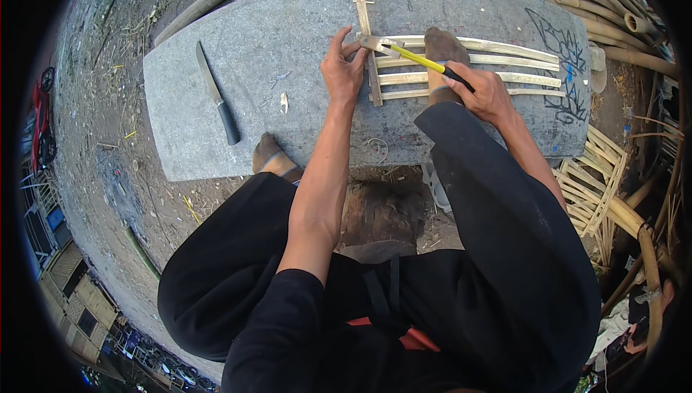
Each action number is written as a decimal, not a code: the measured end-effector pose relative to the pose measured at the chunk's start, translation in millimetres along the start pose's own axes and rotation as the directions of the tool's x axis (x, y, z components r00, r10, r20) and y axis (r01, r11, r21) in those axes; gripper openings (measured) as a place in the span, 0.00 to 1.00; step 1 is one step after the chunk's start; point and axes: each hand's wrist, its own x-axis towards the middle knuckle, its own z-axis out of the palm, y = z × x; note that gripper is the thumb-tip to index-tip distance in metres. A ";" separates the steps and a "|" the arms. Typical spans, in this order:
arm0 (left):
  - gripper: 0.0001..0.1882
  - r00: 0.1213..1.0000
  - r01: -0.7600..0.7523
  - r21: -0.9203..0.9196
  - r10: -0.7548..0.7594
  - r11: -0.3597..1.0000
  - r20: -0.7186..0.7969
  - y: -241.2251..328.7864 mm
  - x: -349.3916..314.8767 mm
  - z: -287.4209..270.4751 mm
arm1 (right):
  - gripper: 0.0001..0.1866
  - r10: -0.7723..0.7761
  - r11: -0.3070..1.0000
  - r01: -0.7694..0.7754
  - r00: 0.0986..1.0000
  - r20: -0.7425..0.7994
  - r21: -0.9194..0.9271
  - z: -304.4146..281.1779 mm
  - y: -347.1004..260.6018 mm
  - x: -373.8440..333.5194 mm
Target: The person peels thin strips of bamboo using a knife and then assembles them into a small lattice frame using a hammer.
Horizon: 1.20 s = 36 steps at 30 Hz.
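Observation:
My right hand (484, 92) is wrapped round the black grip of a hammer (414, 56) with a yellow handle. The metal head rests at or just over the upright wooden crosspiece (360, 4), near the end of a pale slat. Just left of that spot is my left hand (342, 69), its thumb and forefinger apart; whether it touches the wood I cannot tell. Several pale bamboo slats (497, 60) run rightward from the crosspiece. My right foot (445, 47) is set across them, its lower part hidden by my hand and trouser leg.
A knife (216, 90) with a dark handle lies on the left of the grey board (180, 148). My left foot (270, 154) stands at its near edge. Bamboo poles (598, 4) are stacked at far right, with a slatted bamboo frame (595, 177) below. A wooden stump (382, 216) sits between my legs.

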 end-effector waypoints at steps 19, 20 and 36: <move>0.25 0.998 -0.061 -0.059 0.060 0.996 -0.021 2.9 -2.0 6.5 | 0.18 0.103 0.992 -0.102 0.995 -0.015 0.069 -1.3 5.6 1.6; 0.24 0.999 -0.042 -0.055 0.041 0.998 -0.027 4.3 -2.4 6.5 | 0.18 0.059 0.993 -0.052 0.996 -0.062 0.106 0.9 6.9 0.8; 0.34 0.967 -0.251 0.248 0.234 0.936 0.096 -0.1 -0.1 -0.6 | 0.18 -0.003 0.999 0.007 0.996 -0.087 0.049 10.0 23.4 -8.3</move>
